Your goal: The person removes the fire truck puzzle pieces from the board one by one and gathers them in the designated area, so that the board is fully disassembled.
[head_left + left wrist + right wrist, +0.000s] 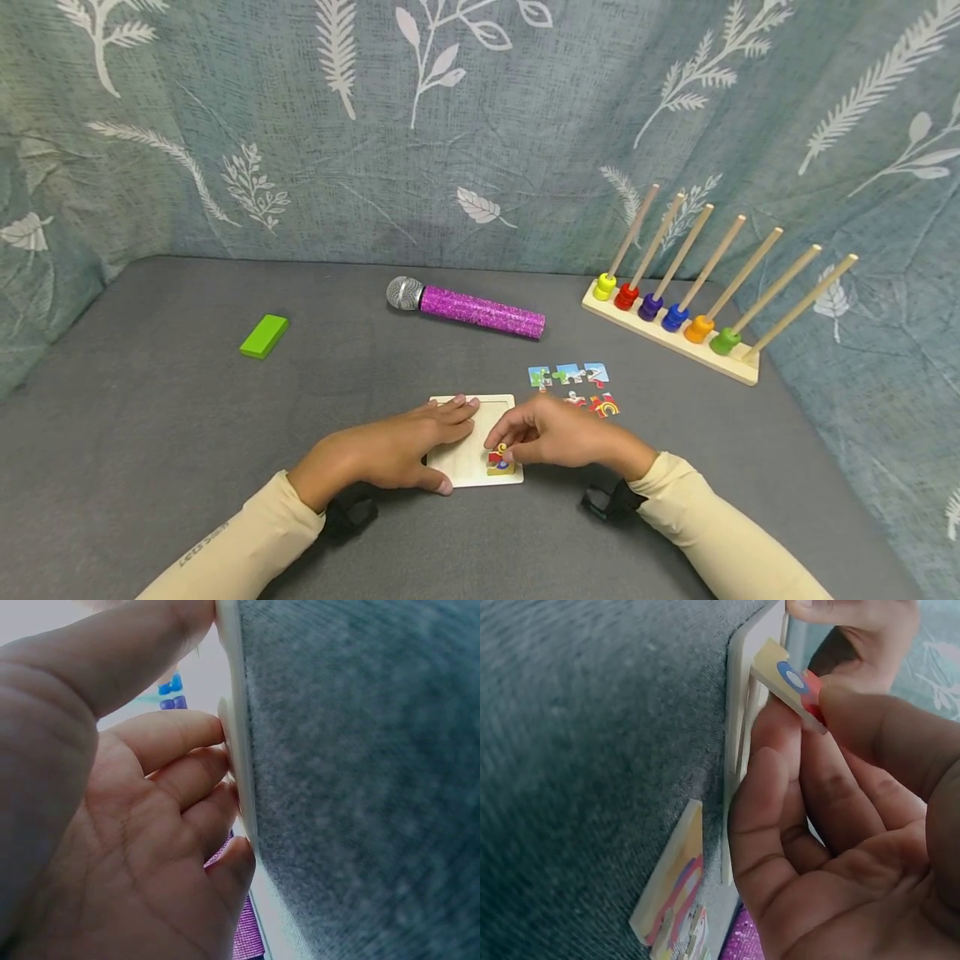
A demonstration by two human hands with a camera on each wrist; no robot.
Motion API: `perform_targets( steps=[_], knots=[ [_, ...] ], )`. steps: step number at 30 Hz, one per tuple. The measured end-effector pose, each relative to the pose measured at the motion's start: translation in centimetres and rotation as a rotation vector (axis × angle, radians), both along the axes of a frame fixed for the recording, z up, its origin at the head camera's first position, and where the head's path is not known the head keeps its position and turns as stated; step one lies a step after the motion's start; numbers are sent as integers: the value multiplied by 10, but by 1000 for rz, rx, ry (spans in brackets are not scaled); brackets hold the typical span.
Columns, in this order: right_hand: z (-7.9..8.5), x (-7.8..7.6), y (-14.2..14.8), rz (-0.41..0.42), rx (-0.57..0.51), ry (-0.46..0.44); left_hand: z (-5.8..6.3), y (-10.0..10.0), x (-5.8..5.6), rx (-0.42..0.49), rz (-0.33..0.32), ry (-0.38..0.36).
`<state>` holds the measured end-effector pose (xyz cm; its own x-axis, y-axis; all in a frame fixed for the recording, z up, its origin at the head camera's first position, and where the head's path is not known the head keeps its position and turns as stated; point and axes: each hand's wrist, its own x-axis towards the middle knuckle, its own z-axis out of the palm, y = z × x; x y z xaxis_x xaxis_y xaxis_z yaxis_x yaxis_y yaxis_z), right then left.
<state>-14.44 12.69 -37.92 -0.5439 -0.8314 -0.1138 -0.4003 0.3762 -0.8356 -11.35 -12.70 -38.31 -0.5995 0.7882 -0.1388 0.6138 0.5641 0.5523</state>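
A pale wooden puzzle tray [468,475] lies on the table in front of me. My left hand [408,442] rests on its left side with the fingers spread, the thumb along the front edge. In the left wrist view, the fingertips [214,731] touch the tray's rim. My right hand [558,429] pinches a puzzle piece [786,675] between thumb and fingers at the tray's front right corner. That piece is yellow with a blue ring and red part, and it stands tilted against the tray in the right wrist view. Fingers partly cover it.
Several loose puzzle pieces [568,372] lie right of the tray, some partly behind my right hand. A purple glittery microphone [480,312] lies farther back. A peg stacker [671,329] with colored beads stands back right, and a green block [264,336] lies at left.
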Motion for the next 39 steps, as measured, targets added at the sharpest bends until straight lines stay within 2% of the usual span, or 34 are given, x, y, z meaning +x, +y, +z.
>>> perform_targets(
  steps=[3, 9, 18, 27, 32, 39],
  knots=[
    [0, 1, 1, 12, 0, 17, 0, 0, 0, 5, -3, 1],
    [-2, 0, 5, -15, -16, 70, 0, 1, 1, -5, -2, 0],
    [-1, -1, 12, -47, -70, 1, 0, 2, 2, -8, 1, 16],
    [-3, -2, 23, -67, -78, 43, 1, 1, 3, -26, 9, 23],
    [-1, -1, 30, -97, -57, 35, 1, 1, 3, -23, 9, 18],
    [1, -3, 42, -125, -84, 43, -1, 1, 3, -13, 3, 21]
  ],
)
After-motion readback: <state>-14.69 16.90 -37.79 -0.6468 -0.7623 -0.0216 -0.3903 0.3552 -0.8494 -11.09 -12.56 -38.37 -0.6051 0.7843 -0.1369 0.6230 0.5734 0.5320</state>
